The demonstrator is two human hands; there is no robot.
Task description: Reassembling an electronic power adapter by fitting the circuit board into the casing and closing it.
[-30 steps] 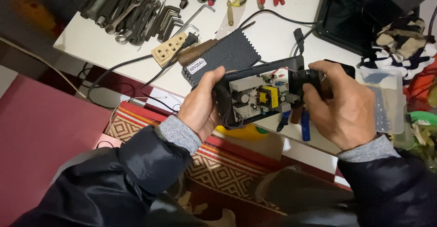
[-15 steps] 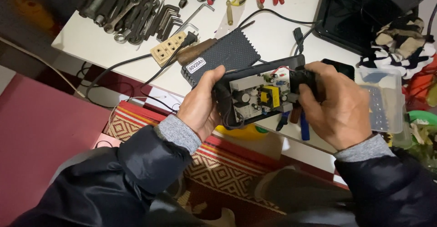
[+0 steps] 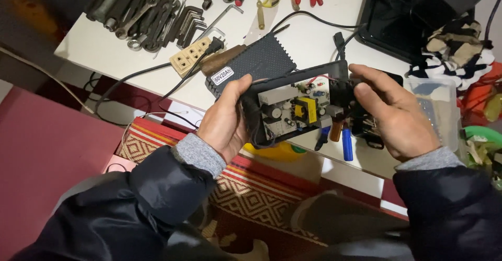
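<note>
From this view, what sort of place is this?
Probably a home repair bench: wrenches and a power strip lie on the white table, and both hands hold an opened charger with its circuit board showing.

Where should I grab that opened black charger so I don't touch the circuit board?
Grip the opened charger by its black plastic end walls, coming in from left and right as the left hand and right hand do. The open face shows bare board parts, so keep fingers on the rim.

Open charger [image 3: 295, 106] above table edge [image 3: 157, 62], wrenches [image 3: 151, 10] behind, lid [image 3: 256, 62] between.
</note>
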